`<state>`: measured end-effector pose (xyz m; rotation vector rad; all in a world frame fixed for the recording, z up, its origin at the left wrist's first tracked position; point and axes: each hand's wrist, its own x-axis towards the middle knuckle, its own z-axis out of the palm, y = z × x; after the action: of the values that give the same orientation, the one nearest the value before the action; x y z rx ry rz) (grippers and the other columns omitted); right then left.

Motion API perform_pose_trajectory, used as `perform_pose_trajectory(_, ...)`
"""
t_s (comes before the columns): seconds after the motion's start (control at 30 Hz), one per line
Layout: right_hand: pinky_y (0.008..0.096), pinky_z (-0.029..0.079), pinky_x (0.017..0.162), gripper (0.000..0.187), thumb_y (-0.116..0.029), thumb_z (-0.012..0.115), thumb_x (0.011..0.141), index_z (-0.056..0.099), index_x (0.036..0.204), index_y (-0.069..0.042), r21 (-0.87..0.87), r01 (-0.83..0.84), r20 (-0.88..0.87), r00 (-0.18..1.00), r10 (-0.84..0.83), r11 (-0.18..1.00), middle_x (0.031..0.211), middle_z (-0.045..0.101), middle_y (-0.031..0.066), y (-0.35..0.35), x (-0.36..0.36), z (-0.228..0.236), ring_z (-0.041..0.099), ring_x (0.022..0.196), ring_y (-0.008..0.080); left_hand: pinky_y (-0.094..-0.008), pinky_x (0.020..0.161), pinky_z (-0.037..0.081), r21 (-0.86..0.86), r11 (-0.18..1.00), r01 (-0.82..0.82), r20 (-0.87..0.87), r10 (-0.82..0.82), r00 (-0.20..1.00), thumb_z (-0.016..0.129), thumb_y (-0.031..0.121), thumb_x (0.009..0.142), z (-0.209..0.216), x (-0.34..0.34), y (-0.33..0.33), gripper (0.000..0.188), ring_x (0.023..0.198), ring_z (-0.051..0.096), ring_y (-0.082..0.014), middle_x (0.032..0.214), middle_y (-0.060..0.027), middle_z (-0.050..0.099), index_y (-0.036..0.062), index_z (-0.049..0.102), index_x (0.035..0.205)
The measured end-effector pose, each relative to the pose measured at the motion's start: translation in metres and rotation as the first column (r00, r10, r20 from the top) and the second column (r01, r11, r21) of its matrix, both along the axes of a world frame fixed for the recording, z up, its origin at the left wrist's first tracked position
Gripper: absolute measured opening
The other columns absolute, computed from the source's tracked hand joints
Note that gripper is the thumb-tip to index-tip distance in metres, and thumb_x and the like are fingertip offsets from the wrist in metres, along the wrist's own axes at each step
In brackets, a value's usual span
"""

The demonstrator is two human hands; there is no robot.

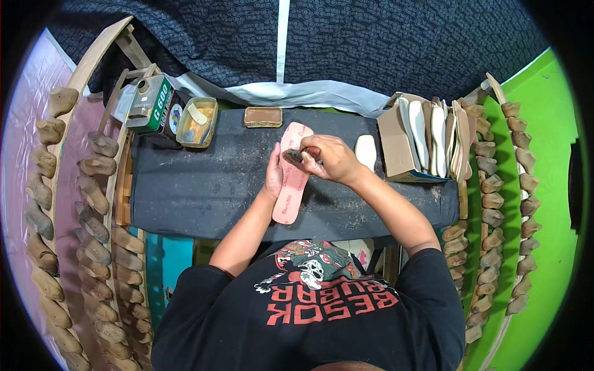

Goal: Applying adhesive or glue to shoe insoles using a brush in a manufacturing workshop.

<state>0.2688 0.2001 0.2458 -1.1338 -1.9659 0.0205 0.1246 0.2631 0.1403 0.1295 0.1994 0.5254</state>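
Observation:
A long pink insole (pixel 294 184) printed with red marks is held up over the dark-covered table, tilted with its far end to the right. My left hand (pixel 274 171) grips it along its left edge. In my closed right hand (pixel 331 159) is a short brush (pixel 293 155) with a dark head and a reddish-brown handle. The brush head lies against the upper half of the insole. Part of the handle is hidden by my fingers. Just right of that hand, a white insole (pixel 366 151) lies on the table.
At the table's (pixel 185 204) far left stand a green-and-black metal can (pixel 154 108) and a tub (pixel 204 133) with a pale scraper in it. A brown block (pixel 263 117) lies at the back. A cardboard box (pixel 402 145) of insoles is at right. Racks of wooden shoe lasts (pixel 96 213) flank both sides.

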Motion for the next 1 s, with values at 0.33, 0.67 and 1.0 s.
perform_pose_trajectory(0.33, 0.0331, 0.054, 0.065, 0.019, -0.003, 0.070, 0.089, 0.060, 0.105, -0.001, 0.047, 0.214, 0.091, 0.972, -0.218, 0.976, 0.085, 0.067, 0.0116, 0.013, 0.038, 0.014, 0.068, 0.070, 0.0243, -0.0439, 0.088, 0.061, 0.313, 0.949, 0.020, -0.012, -0.017, 1.000, 0.035, 0.071, 0.101, 0.002, -0.002, 0.005, 0.078, 0.116, 0.067, -0.0304, 0.141, -0.0123, 0.060, 0.0119, 0.044, 0.152)
perform_pose_trajectory(0.67, 0.0353, 0.052, 0.065, 0.018, -0.001, 0.069, 0.089, 0.060, 0.105, -0.001, 0.007, 0.184, 0.009, 0.983, -0.184, 0.983, 0.087, 0.065, 0.0114, 0.000, 0.044, -0.004, 0.064, 0.070, 0.0264, -0.0421, 0.093, 0.058, 0.291, 0.957, 0.011, 0.007, -0.013, 1.000, 0.040, 0.056, 0.104, -0.001, 0.004, 0.015, 0.069, 0.121, 0.064, -0.0295, 0.137, -0.0134, 0.062, 0.0046, 0.044, 0.151)
perform_pose_trajectory(1.0, 0.0395, 0.053, 0.063, 0.024, -0.004, 0.073, 0.085, 0.060, 0.105, -0.003, -0.037, -0.036, 0.099, 0.994, 0.039, 0.999, 0.076, 0.060, 0.0084, -0.025, 0.022, -0.005, 0.064, 0.067, 0.0276, -0.0453, 0.107, 0.050, 0.159, 0.986, -0.047, -0.009, 0.049, 0.999, 0.044, 0.045, 0.104, -0.005, 0.005, 0.019, 0.063, 0.122, 0.064, -0.0318, 0.144, -0.0151, 0.059, 0.0023, 0.046, 0.149)
